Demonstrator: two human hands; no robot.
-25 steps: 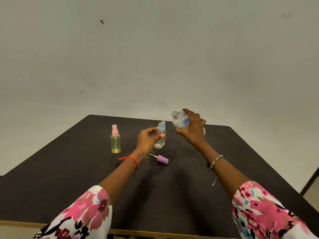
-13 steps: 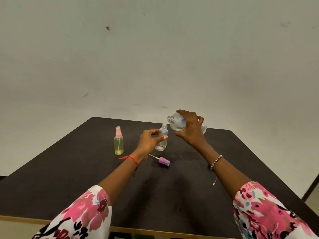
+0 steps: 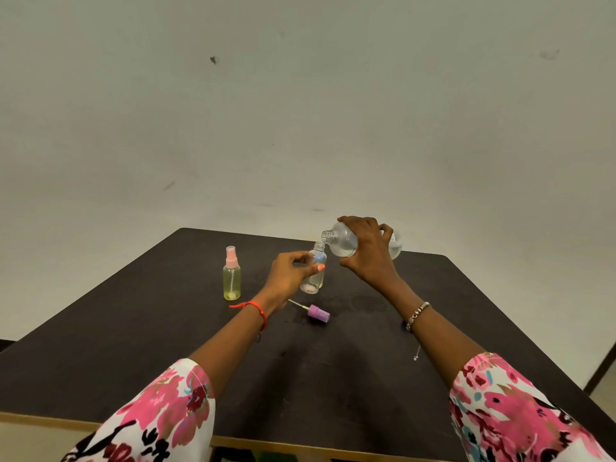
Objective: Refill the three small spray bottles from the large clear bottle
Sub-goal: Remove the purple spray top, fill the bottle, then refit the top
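large clear bottle (image 3: 343, 243) is being gripped by the right hand (image 3: 370, 253) and tipped, mouth just above the uncapped small spray bottle (image 3: 315, 281), which is being pinched on the table (image 3: 133, 328) by the left hand (image 3: 286, 278), likely to keep its narrow neck aligned.

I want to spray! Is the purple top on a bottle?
No, the purple top lies on the table near the open small bottle.

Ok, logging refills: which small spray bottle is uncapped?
The small clear bottle gripped by the left hand; the yellowish bottle has its pink sprayer on.
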